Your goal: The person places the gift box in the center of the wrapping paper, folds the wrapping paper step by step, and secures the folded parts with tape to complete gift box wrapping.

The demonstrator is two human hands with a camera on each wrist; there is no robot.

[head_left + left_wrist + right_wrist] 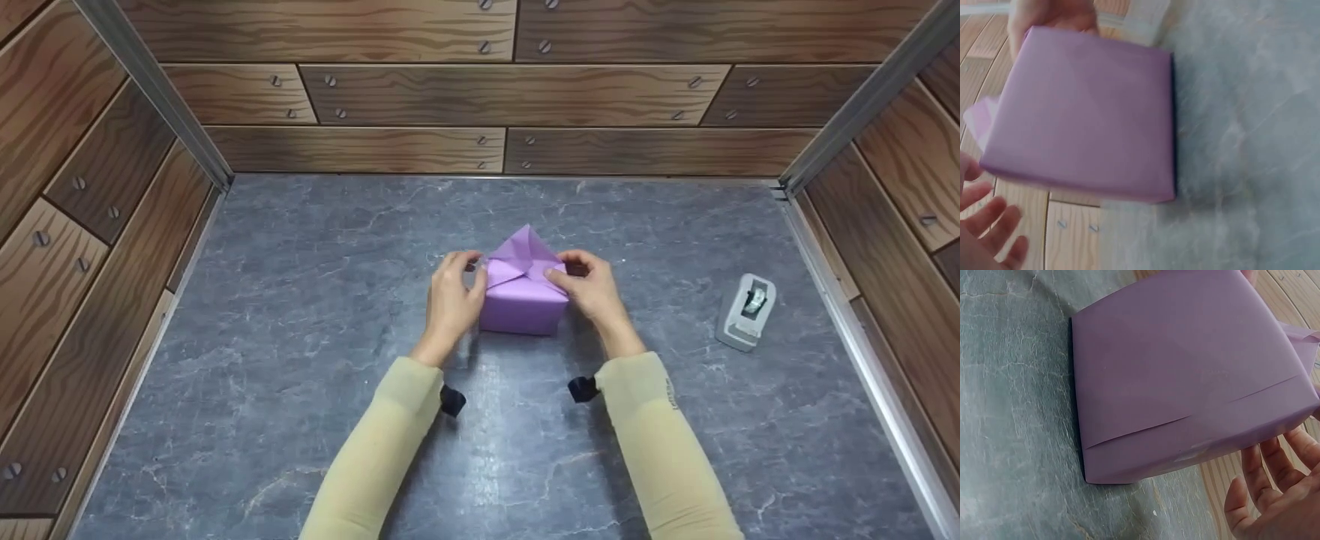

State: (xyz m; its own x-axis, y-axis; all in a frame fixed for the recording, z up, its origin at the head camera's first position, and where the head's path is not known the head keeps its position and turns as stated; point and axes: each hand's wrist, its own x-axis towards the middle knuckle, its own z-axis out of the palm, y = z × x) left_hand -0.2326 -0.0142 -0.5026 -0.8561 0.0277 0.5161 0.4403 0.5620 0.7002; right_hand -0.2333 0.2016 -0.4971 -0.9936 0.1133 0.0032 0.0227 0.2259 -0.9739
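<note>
A box wrapped in purple paper (523,309) stands on the grey marbled table, with a pointed paper flap (525,244) rising at its top far side. On its left is my left hand (454,296), thumb near the upper edge; in the left wrist view its loosely bent fingers (1002,225) are apart from the box. My right hand (596,289) holds the upper right edge, thumb on the folded top and fingers down the side. The right wrist view shows the fingers (1280,467) against the box, whose side face (1179,377) has a paper seam.
A grey tape dispenser (746,313) lies on the table to the right. Wood-patterned panels (510,94) wall the back and both sides, with metal rails (862,375) along the edges. Table surface (300,300) extends left of the hands.
</note>
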